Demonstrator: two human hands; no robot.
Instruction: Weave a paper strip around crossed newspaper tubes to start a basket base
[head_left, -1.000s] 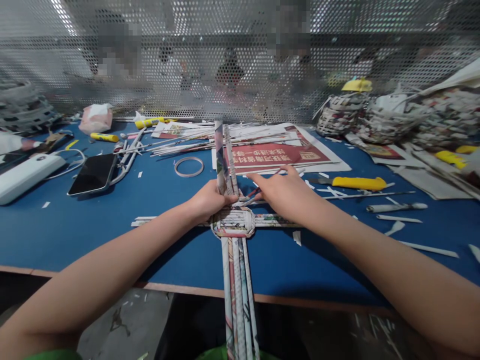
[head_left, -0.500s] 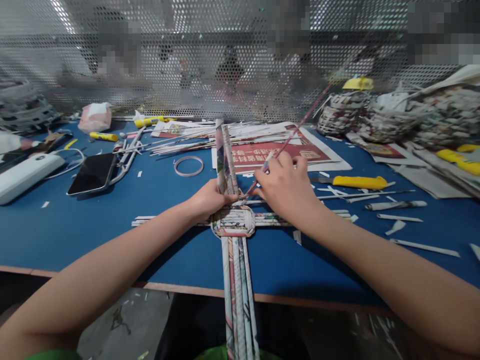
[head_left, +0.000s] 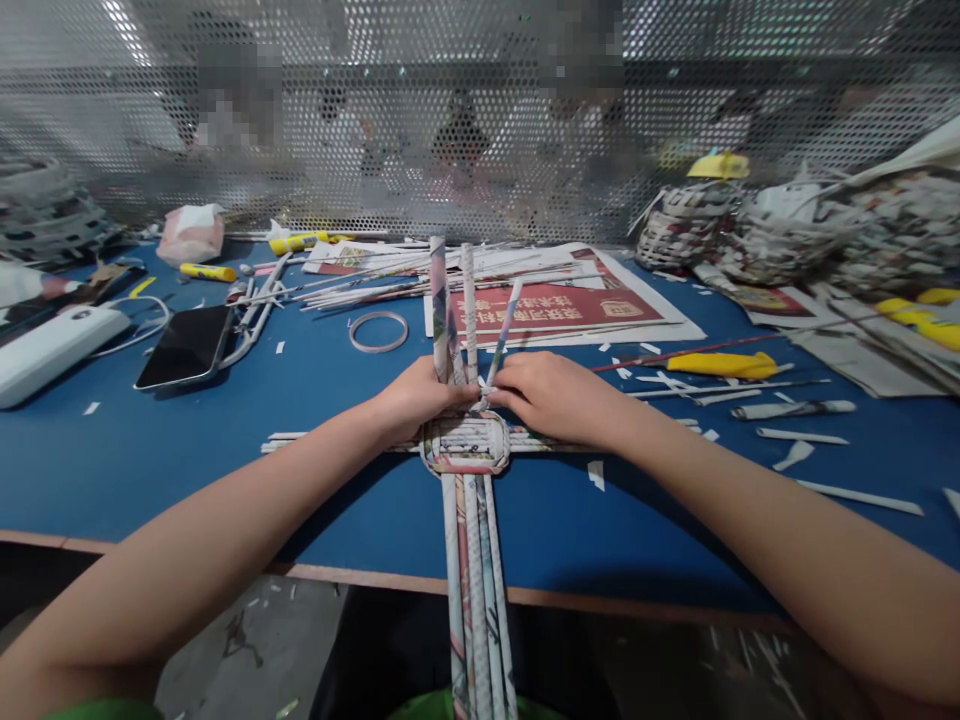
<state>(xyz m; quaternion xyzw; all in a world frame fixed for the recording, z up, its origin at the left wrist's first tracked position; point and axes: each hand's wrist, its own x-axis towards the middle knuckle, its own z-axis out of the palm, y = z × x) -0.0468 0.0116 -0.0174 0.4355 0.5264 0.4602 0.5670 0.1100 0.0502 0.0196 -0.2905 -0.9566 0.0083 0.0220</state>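
Observation:
A cross of rolled newspaper tubes (head_left: 471, 540) lies on the blue table (head_left: 187, 450), bound at its middle by a woven ring (head_left: 465, 443). My left hand (head_left: 416, 398) presses on the far upright tubes (head_left: 441, 300) just above the ring, fingers closed around them. My right hand (head_left: 555, 395) rests beside it on the right arm of the cross, fingertips pinching a thin tube (head_left: 504, 325) at the ring's top edge. That tube and its neighbours fan out away from me.
A phone (head_left: 187, 346), a white power bank (head_left: 52, 350) and a tape ring (head_left: 378, 331) lie to the left. A red printed newspaper (head_left: 570, 305) and loose tubes lie behind. Yellow-handled knife (head_left: 720, 364) and woven baskets (head_left: 690, 230) are to the right. People sit behind the perforated screen.
My right hand has lowered a long thin tube from a raised slant and moved left to the ring. The far tubes have spread apart. My left hand has stayed in place.

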